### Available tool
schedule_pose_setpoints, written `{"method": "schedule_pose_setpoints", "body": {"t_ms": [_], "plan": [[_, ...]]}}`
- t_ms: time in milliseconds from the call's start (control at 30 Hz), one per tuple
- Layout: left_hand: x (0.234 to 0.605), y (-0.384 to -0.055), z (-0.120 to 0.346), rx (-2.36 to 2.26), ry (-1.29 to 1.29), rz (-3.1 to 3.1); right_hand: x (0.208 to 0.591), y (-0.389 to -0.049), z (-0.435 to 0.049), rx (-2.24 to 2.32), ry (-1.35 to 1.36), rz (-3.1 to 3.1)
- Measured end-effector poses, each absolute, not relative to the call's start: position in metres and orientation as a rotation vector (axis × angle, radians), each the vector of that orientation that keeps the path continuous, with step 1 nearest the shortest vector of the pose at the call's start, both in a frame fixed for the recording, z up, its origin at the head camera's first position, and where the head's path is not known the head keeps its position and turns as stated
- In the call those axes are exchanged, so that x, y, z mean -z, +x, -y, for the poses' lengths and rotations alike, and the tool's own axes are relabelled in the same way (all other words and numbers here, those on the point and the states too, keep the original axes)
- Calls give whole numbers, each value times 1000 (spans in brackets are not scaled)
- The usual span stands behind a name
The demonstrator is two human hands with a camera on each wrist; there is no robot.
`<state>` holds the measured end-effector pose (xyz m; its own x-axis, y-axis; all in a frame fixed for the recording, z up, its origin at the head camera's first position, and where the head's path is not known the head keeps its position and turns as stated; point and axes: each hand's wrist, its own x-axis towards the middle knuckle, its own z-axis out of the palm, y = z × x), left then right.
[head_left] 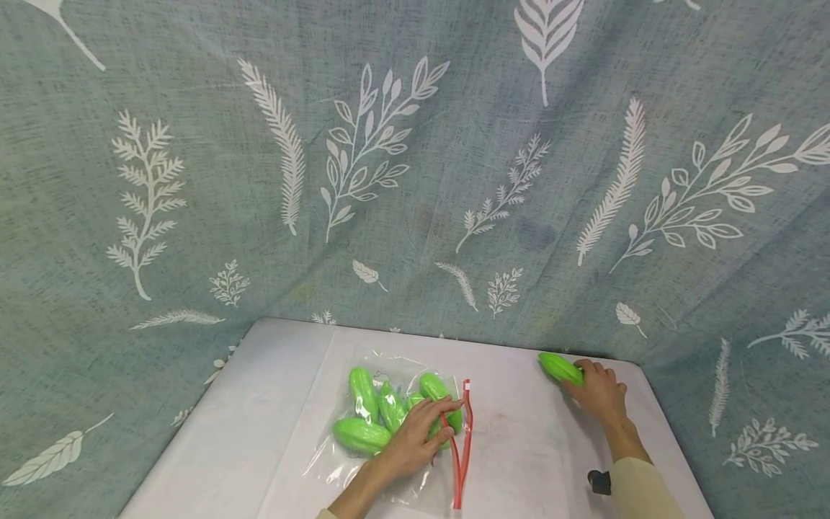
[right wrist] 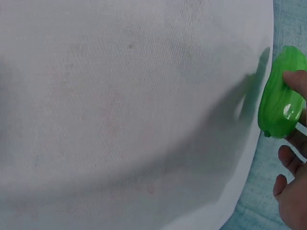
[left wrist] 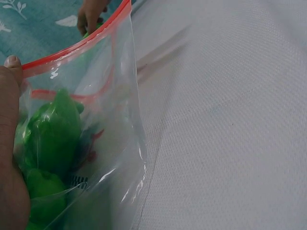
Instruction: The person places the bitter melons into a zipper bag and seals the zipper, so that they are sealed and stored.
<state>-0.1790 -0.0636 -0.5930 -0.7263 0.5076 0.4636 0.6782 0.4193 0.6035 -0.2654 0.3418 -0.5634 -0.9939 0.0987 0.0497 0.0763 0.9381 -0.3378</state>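
A clear zip bag [head_left: 337,461] with a red zip edge [head_left: 468,432] lies on the table with several bright green, ridged plastic cucumbers [head_left: 359,435] inside. My left hand [head_left: 411,440] reaches over the bag and holds its open mouth by the red edge; the left wrist view shows the thumb [left wrist: 13,62] on that rim, the other fingers mostly out of sight. Far to the right, my right hand [head_left: 599,393] grips a single green cucumber [right wrist: 283,96] near the table's back edge. In the right wrist view the thumb presses its upper side.
The white-covered table [head_left: 512,461] ends at a grey-green leaf-patterned curtain [head_left: 415,180] behind and at both sides. A small black object [head_left: 599,481] shows beside the right sleeve.
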Motion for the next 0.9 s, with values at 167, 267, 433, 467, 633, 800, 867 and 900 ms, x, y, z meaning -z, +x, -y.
{"method": "schedule_pose_setpoints", "body": {"t_ms": [167, 267, 433, 467, 633, 800, 867, 900], "plan": [[594, -178, 64, 1190, -1039, 2468, 562, -265, -339, -529, -124, 3032], [594, -178, 63, 1187, -1042, 2462, 561, -264, -338, -546, -127, 3038], [595, -178, 63, 1182, -1045, 2447, 560, -263, -335, -571, -132, 3030], [595, -178, 63, 1181, -1045, 2447, 560, -262, -334, -574, -135, 3029], [595, -179, 63, 1171, -1050, 2447, 560, -258, -330, -596, -114, 3014], [595, -180, 63, 1168, -1053, 2438, 558, -255, -326, -609, -84, 2989], [595, -180, 63, 1174, -1051, 2438, 557, -254, -325, -614, -81, 2985], [595, -180, 63, 1177, -1051, 2438, 557, -254, -324, -614, -84, 2986]]}}
